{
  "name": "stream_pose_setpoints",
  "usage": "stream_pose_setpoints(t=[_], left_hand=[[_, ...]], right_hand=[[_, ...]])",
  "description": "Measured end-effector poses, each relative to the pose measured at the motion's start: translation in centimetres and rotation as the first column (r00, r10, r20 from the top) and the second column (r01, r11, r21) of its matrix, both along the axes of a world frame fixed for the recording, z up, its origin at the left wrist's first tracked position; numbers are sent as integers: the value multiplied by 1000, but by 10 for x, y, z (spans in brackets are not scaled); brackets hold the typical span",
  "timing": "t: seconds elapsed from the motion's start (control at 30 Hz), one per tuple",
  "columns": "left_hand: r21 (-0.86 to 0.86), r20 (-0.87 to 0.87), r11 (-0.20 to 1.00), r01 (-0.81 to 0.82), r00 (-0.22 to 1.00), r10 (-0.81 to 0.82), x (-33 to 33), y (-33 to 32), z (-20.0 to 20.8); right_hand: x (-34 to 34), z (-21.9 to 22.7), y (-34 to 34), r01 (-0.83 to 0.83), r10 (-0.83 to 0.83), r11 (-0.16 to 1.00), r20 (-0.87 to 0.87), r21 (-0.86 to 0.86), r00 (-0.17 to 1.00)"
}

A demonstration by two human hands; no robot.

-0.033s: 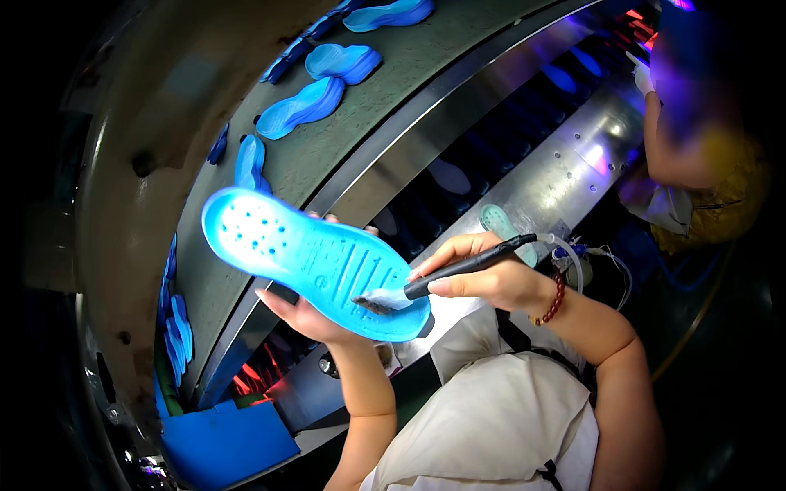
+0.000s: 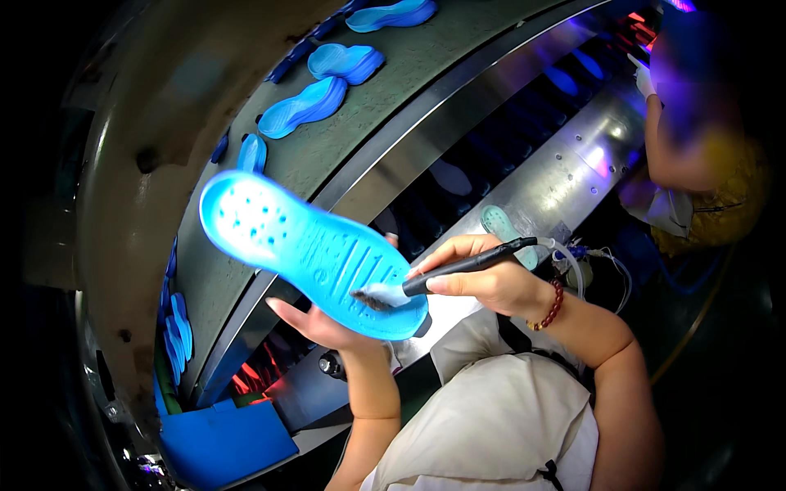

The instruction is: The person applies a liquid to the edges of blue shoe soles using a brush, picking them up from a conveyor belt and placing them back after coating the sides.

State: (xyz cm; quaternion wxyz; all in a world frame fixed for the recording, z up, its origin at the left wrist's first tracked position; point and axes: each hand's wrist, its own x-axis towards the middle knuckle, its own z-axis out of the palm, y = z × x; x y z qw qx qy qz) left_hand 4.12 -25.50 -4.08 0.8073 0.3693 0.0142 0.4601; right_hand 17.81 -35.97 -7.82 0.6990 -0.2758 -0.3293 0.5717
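My left hand [image 2: 326,329] grips a bright blue shoe sole [image 2: 315,237] from beneath, thumb out at its near side and fingertips showing past the far edge. The sole is tilted, with its inner face up: holes at one end, cross grooves at the other. A brush [image 2: 458,268] with a black handle is pinched in my right hand [image 2: 499,286]. Its pale bristles with dark tips rest on the grooved end of the sole. From the back of the handle runs a clear tube. A red bead bracelet [image 2: 555,304] is on my right wrist.
More blue soles [image 2: 303,106] lie along a green conveyor belt [image 2: 368,123] beyond the metal rail. A pale green sole [image 2: 499,222] sits on the steel ledge [image 2: 565,168]. At lower left is a blue box [image 2: 225,442]. Another person's gloved hand [image 2: 643,78] appears at upper right.
The sole has turned slightly in my left hand, its holed end a little higher. My left hand has shifted slightly right. The brush tip has moved slightly left and up.
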Motion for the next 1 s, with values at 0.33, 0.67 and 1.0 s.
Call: stream_pose_setpoints(t=[0.33, 0.67, 1.0], left_hand=[[-199, -11, 974, 105, 994, -109, -9, -4, -43], [-357, -124, 931, 72, 985, -123, -6, 6, -49], [-392, -9, 898, 198, 976, -220, -10, 12, -47]], right_hand=[[-30, -18, -4, 270, -293, 956, 384, 114, 876], [-26, -1, -16, 212, -427, 896, 629, 390, 649], [-11, 6, -12, 163, -240, 970, 572, 183, 784]])
